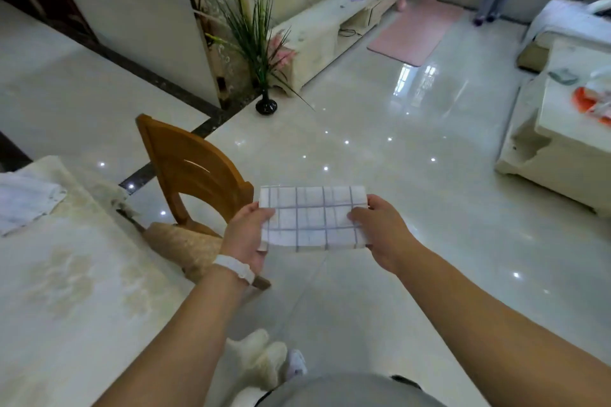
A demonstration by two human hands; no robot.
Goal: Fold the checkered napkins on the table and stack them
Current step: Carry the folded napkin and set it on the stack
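Shiny white floor (413, 182) fills most of the room. At 8 o'clock a pale table (66, 291) with a soft leaf print sits by the person. A crumpled white cloth (26, 198) lies on its far left edge. Next to the table, at about 10 o'clock from the hands, a brown wooden chair (195, 172) stands with its back to us. Up at 12 o'clock a green plant (261, 53) sits in a small black vase on the floor. In the middle, the left hand (248, 235), with a white band (233, 266) on its wrist, pinches the left short end of the checked napkin (314, 216). Its thumb lies on top and its fingers curl under. The napkin is folded into a small flat shape, white with thin dark lines. It is up in the air above the floor, not on the table. Its long side runs from 9 o'clock to 3 o'clock, from one hand to the other. The right hand (380, 231) pinches the right short end, thumb on top and fingers under. A pink mat (416, 31) lies at 1 o'clock, and a low white table (562, 149) stands at 3 o'clock.
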